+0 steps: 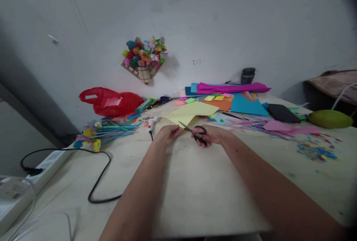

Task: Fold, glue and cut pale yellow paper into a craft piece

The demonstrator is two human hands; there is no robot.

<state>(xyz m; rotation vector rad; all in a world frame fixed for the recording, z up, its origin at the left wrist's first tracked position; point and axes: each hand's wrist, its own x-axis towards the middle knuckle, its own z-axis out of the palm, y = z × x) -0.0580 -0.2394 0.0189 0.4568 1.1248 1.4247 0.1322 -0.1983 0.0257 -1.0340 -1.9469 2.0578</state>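
Observation:
My left hand (169, 134) pinches the near edge of a pale yellow paper sheet (189, 112), which stretches away over the table and lifts a little on its right side. In my right hand (208, 135) is a pair of black-handled scissors (200, 135), my fingers through the loops. The scissors' blades point left, at the paper's near corner close to my left fingertips. Whether the blades are parted is too small to tell. Just left of the paper lies a white glue gun (151, 124).
Paper flowers on stems (108, 131) and a red plastic bag (110, 101) lie left. A black cord (97, 185) loops near the power strip (50, 163). Right are coloured sheets (248, 103), a black phone-like slab (283, 113), a green oval object (330, 118) and paper scraps (318, 151).

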